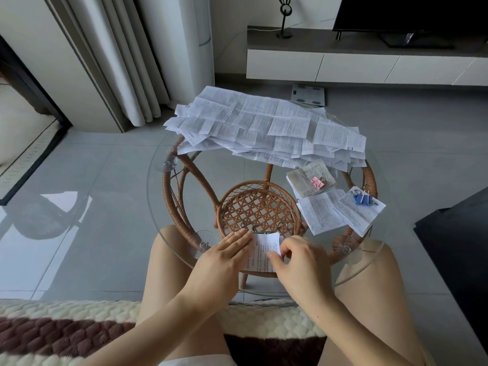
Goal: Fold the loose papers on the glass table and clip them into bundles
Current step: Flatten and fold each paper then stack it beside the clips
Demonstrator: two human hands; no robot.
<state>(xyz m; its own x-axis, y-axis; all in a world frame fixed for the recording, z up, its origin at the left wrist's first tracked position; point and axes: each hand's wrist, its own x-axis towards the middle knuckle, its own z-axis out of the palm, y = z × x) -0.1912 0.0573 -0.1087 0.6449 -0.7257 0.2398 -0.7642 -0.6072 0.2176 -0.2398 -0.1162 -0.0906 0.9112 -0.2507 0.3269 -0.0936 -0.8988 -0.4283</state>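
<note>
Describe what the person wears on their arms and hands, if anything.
Nothing shows on either. The left hand and right hand are ungloved; the left forearm and right forearm are bare to the frame's lower edge. No sleeve, watch, bracelet or ring is visible.

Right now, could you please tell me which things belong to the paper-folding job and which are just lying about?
Job: sheet being folded, left hand, right hand, loose paper pile, pink-clipped bundle, blue-clipped bundle, glass table.
Lying about: floor scale, rabbit ornament, television.
</note>
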